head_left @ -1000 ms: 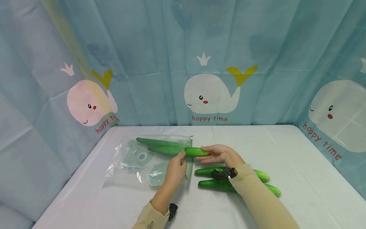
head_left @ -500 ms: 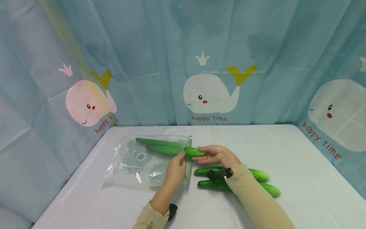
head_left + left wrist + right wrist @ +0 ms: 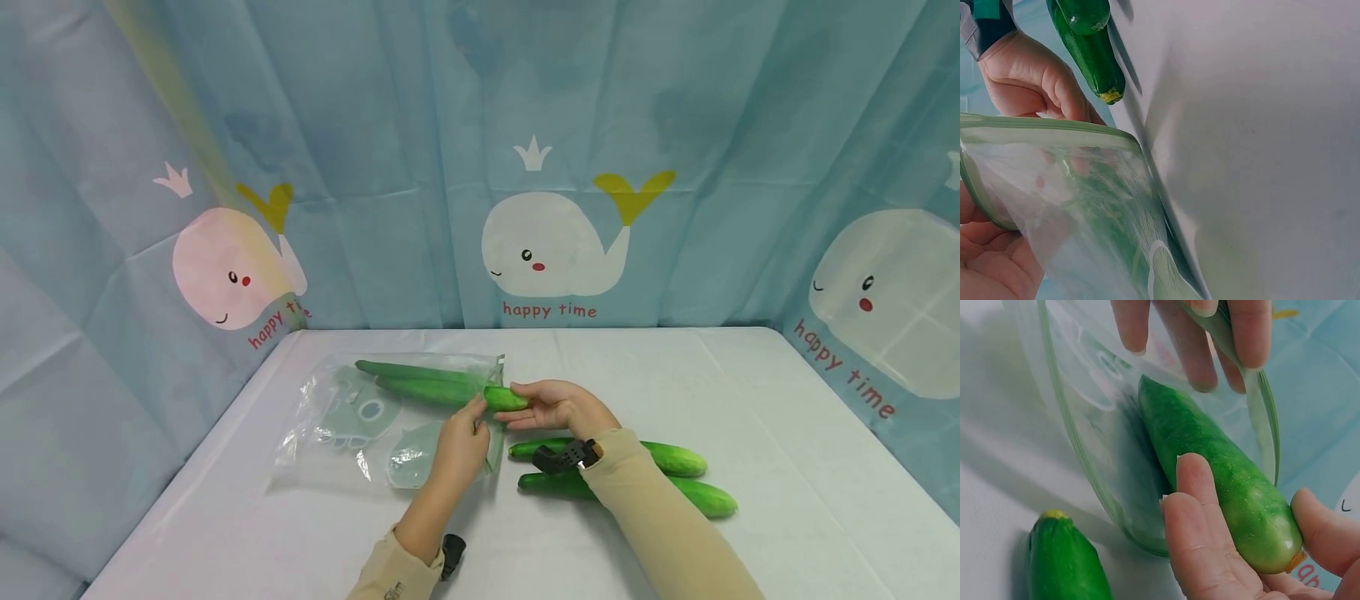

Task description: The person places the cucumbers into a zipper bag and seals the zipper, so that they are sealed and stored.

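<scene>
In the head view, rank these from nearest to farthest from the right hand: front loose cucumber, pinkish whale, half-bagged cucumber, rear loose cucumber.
1. Half-bagged cucumber: its bare end is in the right hand.
2. Rear loose cucumber: on the table, on the far side of the front one.
3. Front loose cucumber: on the near side.
4. Pinkish whale: on the curtain, far left.

A white tabletop [image 3: 675, 375] sits in a curtained-off nook, pale blue curtains [image 3: 367, 125] printed with crowned whales [image 3: 547, 258] and "happy time" lettering [image 3: 550, 310] enclosing its back and sides; whether home or studio is unclear.
</scene>
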`<state>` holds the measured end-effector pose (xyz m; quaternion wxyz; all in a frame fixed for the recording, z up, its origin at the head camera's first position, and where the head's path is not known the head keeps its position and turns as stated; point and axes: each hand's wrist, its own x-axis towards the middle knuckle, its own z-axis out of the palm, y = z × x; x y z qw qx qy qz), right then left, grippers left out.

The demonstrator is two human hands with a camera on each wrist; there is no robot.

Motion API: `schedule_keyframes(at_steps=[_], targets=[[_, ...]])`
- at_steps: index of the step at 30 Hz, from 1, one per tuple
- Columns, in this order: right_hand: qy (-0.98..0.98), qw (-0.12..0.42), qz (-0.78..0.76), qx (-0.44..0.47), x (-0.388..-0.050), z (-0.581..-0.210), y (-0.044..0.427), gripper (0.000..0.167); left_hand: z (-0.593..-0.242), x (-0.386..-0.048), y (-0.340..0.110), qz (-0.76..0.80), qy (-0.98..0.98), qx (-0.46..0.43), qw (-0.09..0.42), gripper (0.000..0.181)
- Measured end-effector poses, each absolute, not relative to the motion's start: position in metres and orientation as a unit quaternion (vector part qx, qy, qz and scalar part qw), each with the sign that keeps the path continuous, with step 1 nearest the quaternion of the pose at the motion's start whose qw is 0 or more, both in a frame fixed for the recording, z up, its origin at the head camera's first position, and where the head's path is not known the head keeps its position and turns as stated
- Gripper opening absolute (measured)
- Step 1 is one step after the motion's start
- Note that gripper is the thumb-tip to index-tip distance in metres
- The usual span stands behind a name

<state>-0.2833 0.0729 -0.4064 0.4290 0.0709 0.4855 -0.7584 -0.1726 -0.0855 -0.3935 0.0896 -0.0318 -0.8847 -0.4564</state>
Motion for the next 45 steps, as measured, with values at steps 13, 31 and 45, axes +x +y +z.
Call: schedule_keyframes(at_steps=[13, 31, 45], targets=[[0.482, 0.436, -0.757, 0.069, -0.283, -0.411, 0.061, 0.034, -0.395, -0.172, -0.086, -0.473, -0.877, -0.03, 0.077, 0.04], [0.498, 0.425, -0.754, 0.054, -0.279, -0.414, 0.046, 0.026, -0.396, -0.17, -0.086, -0.472, -0.877, -0.038, 0.081, 0.038], [0.491, 0.402, -0.765, 0.111, -0.28, -0.414, 0.036, 0.037, -0.397, -0.17, -0.086, -0.473, -0.875, -0.038, 0.092, 0.04]])
